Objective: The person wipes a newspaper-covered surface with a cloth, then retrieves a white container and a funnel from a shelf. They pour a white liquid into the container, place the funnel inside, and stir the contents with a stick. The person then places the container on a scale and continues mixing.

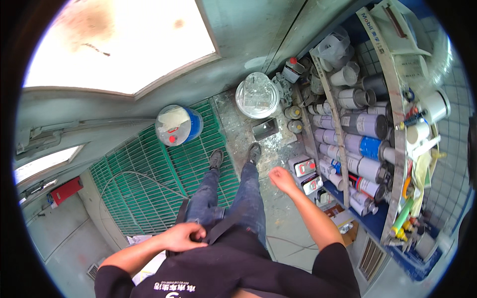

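My left hand (pixel 185 237) is at my waist, its fingers and thumb closed around one end of a black strap (pixel 229 223). The strap runs up across my thigh, in front of my black shirt. Out to the right, my right hand (pixel 281 179) hangs in the air above the floor with its fingers curled in. Nothing shows in it. Beneath it, to the right, stand several small cans with red caps (pixel 304 168) beside the shelf. My feet rest partly on a green grating (pixel 169 154) and partly on stained floor.
A blue drum (pixel 195 124) stands on the grating; a round pail (pixel 257 97) wrapped in clear film is by the wall. A dark tray (pixel 265 129) lies on the floor. Shelves (pixel 343 149) of paint cans fill the right side. A thin hose (pixel 149 175) crosses the grating.
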`<state>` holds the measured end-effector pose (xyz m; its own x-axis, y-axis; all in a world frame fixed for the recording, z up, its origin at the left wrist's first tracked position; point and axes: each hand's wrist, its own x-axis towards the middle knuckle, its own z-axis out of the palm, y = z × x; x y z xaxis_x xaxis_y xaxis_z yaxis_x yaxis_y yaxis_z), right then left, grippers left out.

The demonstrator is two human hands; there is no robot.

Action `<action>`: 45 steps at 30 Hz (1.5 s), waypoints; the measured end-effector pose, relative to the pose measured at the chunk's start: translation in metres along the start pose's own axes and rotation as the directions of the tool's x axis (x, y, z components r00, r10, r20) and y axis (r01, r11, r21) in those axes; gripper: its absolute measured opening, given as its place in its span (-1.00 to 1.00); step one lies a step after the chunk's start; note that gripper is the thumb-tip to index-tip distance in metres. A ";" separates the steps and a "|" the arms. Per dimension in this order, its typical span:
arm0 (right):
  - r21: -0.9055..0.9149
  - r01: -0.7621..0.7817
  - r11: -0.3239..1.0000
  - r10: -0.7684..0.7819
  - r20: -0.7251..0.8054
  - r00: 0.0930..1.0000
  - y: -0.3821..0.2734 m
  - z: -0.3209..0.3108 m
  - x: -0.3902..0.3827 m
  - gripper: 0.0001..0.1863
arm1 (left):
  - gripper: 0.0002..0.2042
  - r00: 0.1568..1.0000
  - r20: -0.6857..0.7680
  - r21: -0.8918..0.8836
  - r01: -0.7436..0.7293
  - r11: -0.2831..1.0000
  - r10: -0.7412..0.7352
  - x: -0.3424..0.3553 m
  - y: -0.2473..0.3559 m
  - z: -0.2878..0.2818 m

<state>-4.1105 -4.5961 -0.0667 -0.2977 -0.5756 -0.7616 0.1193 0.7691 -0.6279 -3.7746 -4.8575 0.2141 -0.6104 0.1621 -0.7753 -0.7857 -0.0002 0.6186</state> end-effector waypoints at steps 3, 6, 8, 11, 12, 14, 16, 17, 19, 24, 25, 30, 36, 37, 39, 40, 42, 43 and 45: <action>-0.180 0.219 0.959 -0.259 -0.243 0.935 0.024 -0.022 0.122 -0.79 | -0.53 0.983 0.030 -0.396 0.176 0.901 -0.179 0.021 -0.033 0.011; -0.158 0.076 0.985 -0.135 -0.411 0.902 0.037 -0.055 0.205 -0.74 | -0.57 0.925 -0.241 -0.327 0.206 0.922 -0.292 0.057 -0.034 0.006; -0.143 -0.024 0.989 -0.044 -0.455 0.890 0.067 -0.066 0.243 -0.73 | -0.62 0.856 -0.411 -0.248 0.226 0.942 -0.313 0.084 -0.073 0.011; -0.202 -0.125 0.971 0.040 -0.378 0.925 0.103 -0.058 0.264 -0.72 | -0.61 0.763 -0.541 -0.114 0.350 0.930 -0.353 0.128 -0.108 0.008; -0.253 -0.148 0.956 0.060 -0.326 0.944 0.115 -0.052 0.263 -0.70 | -0.59 0.723 -0.574 -0.140 0.376 0.916 -0.385 0.138 -0.120 0.015; -0.197 -0.219 0.956 0.163 -0.266 0.950 0.147 -0.041 0.268 -0.67 | -0.49 0.678 -0.618 -0.149 0.397 0.905 -0.399 0.156 -0.151 0.034; 0.031 -0.329 0.944 0.326 -0.243 0.913 0.204 -0.033 0.288 -0.66 | -0.36 0.702 -0.593 -0.126 0.403 0.906 -0.395 0.192 -0.168 0.029; 0.165 -0.374 0.912 0.403 -0.211 0.890 0.201 -0.027 0.297 -0.64 | -0.30 0.721 -0.557 -0.118 0.421 0.899 -0.411 0.208 -0.174 0.027; 0.402 -0.458 0.793 0.522 -0.059 0.851 0.166 0.008 0.315 -0.61 | -0.18 0.693 -0.597 -0.050 0.471 0.881 -0.404 0.228 -0.218 0.039; 0.566 -0.420 0.709 0.571 -0.110 0.814 0.211 0.025 0.372 -0.61 | -0.05 0.692 -0.434 0.071 0.664 0.744 -0.577 0.312 -0.285 0.034; 0.561 -0.392 0.729 0.558 -0.155 0.815 0.217 0.033 0.382 -0.65 | -0.04 0.692 -0.398 0.109 0.688 0.718 -0.602 0.319 -0.292 0.040; 0.503 -0.342 0.794 0.526 -0.285 0.801 0.208 0.041 0.389 -0.79 | -0.32 0.657 -0.563 0.188 0.693 0.696 -0.502 0.320 -0.315 0.040; 0.524 -0.244 0.816 0.483 -0.385 0.786 0.187 0.054 0.367 -0.73 | -0.37 0.673 -0.615 0.095 0.582 0.808 -0.412 0.313 -0.343 0.038; 0.501 -0.263 0.824 0.485 -0.385 0.785 0.182 0.061 0.361 -0.74 | -0.37 0.680 -0.610 0.092 0.571 0.816 -0.407 0.313 -0.344 0.038; 0.443 -0.300 0.845 0.480 -0.379 0.791 0.165 0.077 0.351 -0.75 | -0.38 0.665 -0.618 0.058 0.570 0.820 -0.419 0.309 -0.346 0.041; 0.441 -0.317 0.840 0.489 -0.359 0.795 0.161 0.083 0.348 -0.77 | -0.38 0.662 -0.624 0.046 0.562 0.826 -0.415 0.309 -0.347 0.044; 0.373 -0.388 0.843 0.510 -0.325 0.797 0.137 0.100 0.346 -0.77 | -0.39 0.655 -0.627 0.017 0.554 0.832 -0.423 0.311 -0.350 0.048; 0.337 -0.421 0.842 0.522 -0.308 0.796 0.125 0.110 0.347 -0.76 | -0.40 0.650 -0.621 -0.001 0.557 0.830 -0.437 0.310 -0.351 0.052; 0.291 -0.461 0.838 0.531 -0.245 0.811 0.112 0.119 0.355 -0.75 | -0.41 0.651 -0.621 -0.020 0.543 0.839 -0.436 0.310 -0.352 0.053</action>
<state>-4.0904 -4.7476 -0.4265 -0.4103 0.0099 -0.9119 0.5126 0.8295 -0.2216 -3.6819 -4.7544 -0.2372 -0.1168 -0.5070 -0.8540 -0.9931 0.0679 0.0955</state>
